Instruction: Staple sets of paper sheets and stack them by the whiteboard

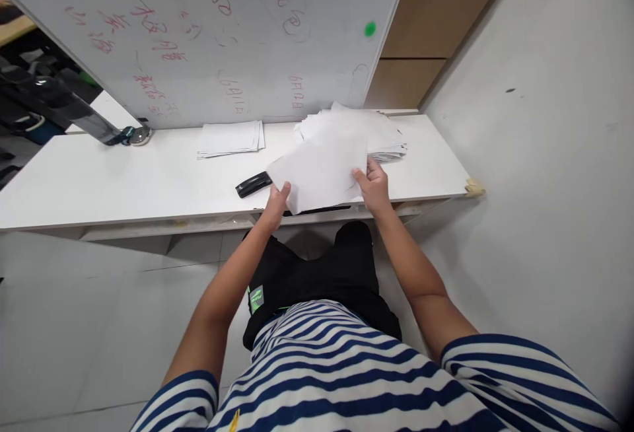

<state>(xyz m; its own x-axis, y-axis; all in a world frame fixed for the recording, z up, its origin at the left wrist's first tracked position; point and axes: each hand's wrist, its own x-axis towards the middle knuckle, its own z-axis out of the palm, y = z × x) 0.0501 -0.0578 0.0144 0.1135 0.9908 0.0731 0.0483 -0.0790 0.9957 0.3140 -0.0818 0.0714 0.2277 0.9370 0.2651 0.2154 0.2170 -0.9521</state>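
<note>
Between my two hands I hold a white sheet of paper [321,168], tilted above the front of the white desk; I cannot tell if it is one sheet or more. My left hand [276,204] grips its lower left corner, thumb on top. At its right edge, my right hand [372,184] pinches it with the thumb on the face. Behind the sheet lies an uneven pile of papers [386,131], partly covered by it. A black stapler [252,184] rests just left of my left hand. Farther left is a smaller, neater paper stack [230,138].
A whiteboard [198,42] with red writing and round magnets stands behind the desk [109,174]. A clear bottle [84,111] leans at the back left. Brown boxes [440,12] are stacked behind at right, beside a white wall [545,154].
</note>
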